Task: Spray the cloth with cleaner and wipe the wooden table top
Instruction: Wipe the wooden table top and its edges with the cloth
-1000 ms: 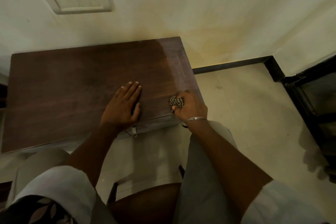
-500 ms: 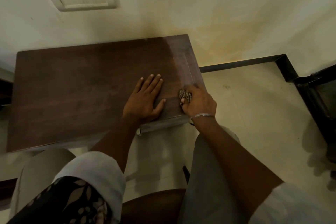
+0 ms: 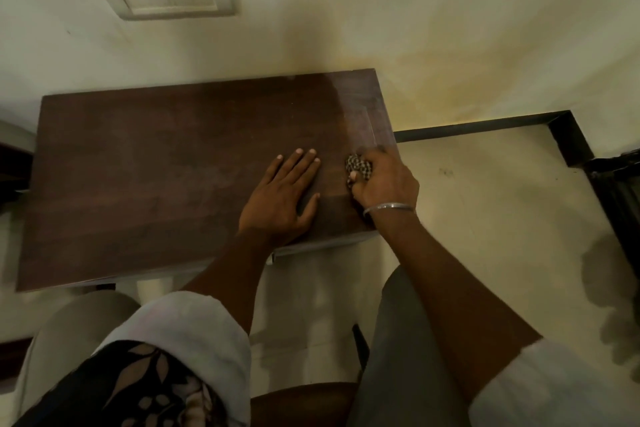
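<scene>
Bench [image 3: 156, 184]: dark wooden top set against the wall, with a paler, hazy strip along its right end, likely where the wiping is under way.
Left hand [image 3: 280, 198]: flat, fingers straight and together, palm pressed on the top just beside the other hand, probably to brace the bench.
Right hand [image 3: 384, 180]: fingers curled round the cloth, pressing it down near the right edge.
Cloth [image 3: 356, 166]: checked, bunched small to concentrate pressure; mostly hidden under the fingers.
Change: since the earlier frame the cloth has travelled from the near edge toward the wall; the left hand has slid rightward.
</scene>
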